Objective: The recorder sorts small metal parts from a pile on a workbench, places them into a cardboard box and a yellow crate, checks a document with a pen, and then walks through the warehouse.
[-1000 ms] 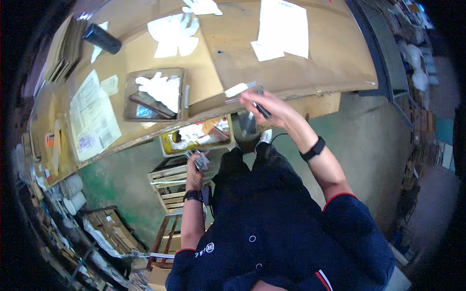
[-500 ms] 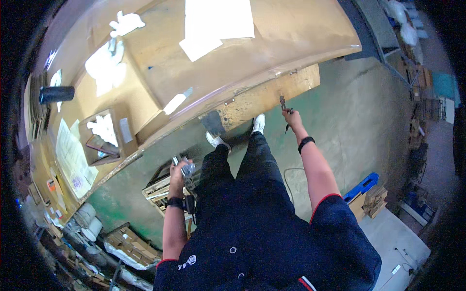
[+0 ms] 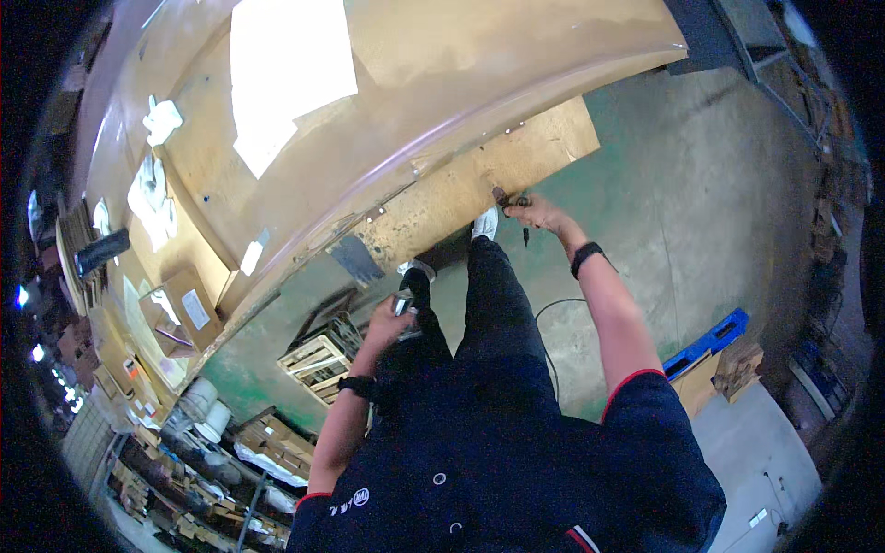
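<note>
My left hand [image 3: 388, 323] is closed round a small shiny silvery object [image 3: 404, 301], held above my left leg; its exact kind is not clear. My right hand [image 3: 542, 214] grips what look like dark pliers [image 3: 502, 197]. Their rounded head points left, over the wooden board [image 3: 441, 200] below the table's front edge, and a dark handle end hangs below my fingers. Both hands are off the brown worktable [image 3: 479, 64]. On that table lie large white sheets [image 3: 290, 69], and farther left white gloves [image 3: 152, 201].
An open cardboard box [image 3: 187, 313] and a dark cylinder [image 3: 102, 252] stand at the table's left end. A slatted wooden crate [image 3: 318, 364] sits on the floor by my left arm. To the right lies a blue long tool [image 3: 705, 344] beside wood pieces [image 3: 735, 369]. A cable [image 3: 544, 318] curves across the floor.
The view has shifted, and the table's contents now appear farther left. My left hand has moved right and inward with the silvery object. My right hand has come left, its pliers turned toward the board.
</note>
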